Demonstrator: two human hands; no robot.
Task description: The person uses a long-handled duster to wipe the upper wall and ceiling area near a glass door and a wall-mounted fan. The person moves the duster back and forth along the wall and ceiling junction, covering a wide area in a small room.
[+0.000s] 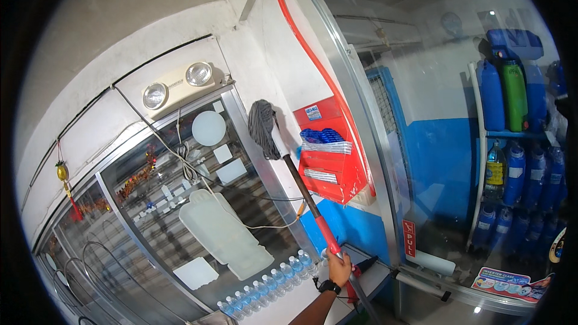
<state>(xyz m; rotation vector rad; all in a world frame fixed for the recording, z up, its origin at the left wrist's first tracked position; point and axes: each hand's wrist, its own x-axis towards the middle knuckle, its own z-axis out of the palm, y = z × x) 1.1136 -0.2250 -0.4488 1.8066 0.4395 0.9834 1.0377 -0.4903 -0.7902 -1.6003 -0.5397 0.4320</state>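
My left hand [339, 268], with a black watch on its wrist, is wrapped round the red and dark pole [309, 202] of a mop. The pole slants up and to the left. At its upper end is a grey string mop head [262, 130] on a white holder, raised beside the white wall corner near the window frame. Whether the strings touch the wall, I cannot tell. Below my hand the pole runs on, greyish, out at the lower edge. My right hand is out of view.
A red wall rack [330, 171] with blue items and papers hangs right of the pole. Clear bottles [265, 289] line the window's foot. Above are an emergency lamp [177, 86] and loose cables [189, 171]. At right, a glass door [394, 216] fronts shelved blue jugs [491, 96].
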